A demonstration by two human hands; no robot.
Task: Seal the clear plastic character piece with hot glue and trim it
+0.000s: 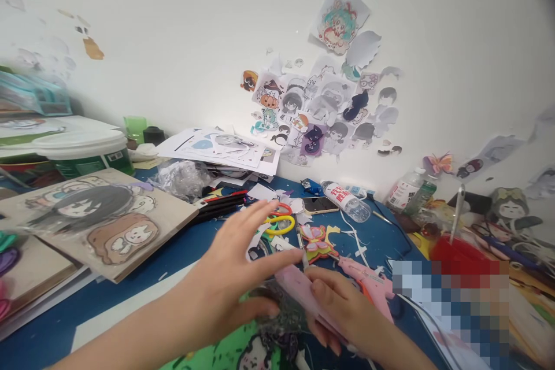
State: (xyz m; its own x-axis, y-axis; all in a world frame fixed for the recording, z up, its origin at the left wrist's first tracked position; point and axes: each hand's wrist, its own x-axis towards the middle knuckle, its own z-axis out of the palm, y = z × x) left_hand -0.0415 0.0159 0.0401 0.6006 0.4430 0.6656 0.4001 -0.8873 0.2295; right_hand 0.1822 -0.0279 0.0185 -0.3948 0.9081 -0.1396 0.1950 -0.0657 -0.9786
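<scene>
My left hand (236,269) is open with its fingers spread, palm side over a clump of clear crinkled plastic (281,306). Its index finger reaches to the far end of a long pink object (299,289), whose exact kind I cannot make out. Closed around that pink object is my right hand (342,306). A thin pale strip stands up beside its thumb. Under the plastic lies a green sheet (225,352) with dark specks and a cartoon cutout (255,355). Just beyond my hands are yellow scissor handles (281,225), a butterfly cutout (317,238) and a pink glue gun (368,280).
Boards with cartoon cutouts (173,208) and a white-lidded tub (82,141) stand at left. Papers (208,150) are stacked near the wall. A phone (319,204), a plastic bottle (347,202) and a cable lie behind. A red container (446,248) stands at right amid clutter.
</scene>
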